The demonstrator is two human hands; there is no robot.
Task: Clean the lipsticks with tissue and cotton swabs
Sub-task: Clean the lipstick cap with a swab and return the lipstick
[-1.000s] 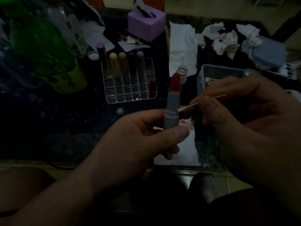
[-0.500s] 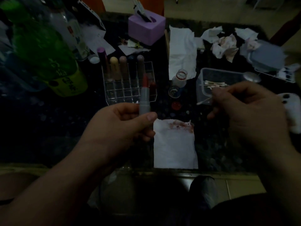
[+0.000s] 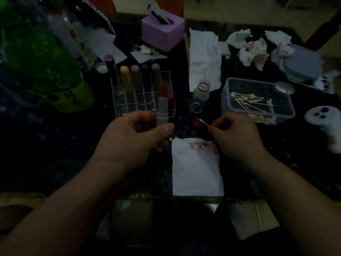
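My left hand [image 3: 136, 137] grips a grey lipstick tube [image 3: 162, 106] upright, its red tip out, in front of the clear organizer [image 3: 142, 106]. My right hand [image 3: 236, 133] pinches a cotton swab [image 3: 203, 123]; its white tip touches a small red cap [image 3: 196, 122] on the table. A flat tissue [image 3: 197, 172] with red smears along its top edge lies between my hands. Several capped lipsticks [image 3: 136, 78] stand in the organizer's back row.
A clear tub of cotton swabs [image 3: 258, 100] sits to the right. A small open bottle [image 3: 202, 89] stands beside a tissue sheet [image 3: 204, 61]. Crumpled stained tissues [image 3: 252, 52] lie behind. A purple tissue box [image 3: 163, 32] and green bottle [image 3: 36, 58] are at the back left.
Both hands dropped away from my face toward the table. The swab left the lipstick and its tip now touches the red cap; the lipstick moved left in front of the organizer.
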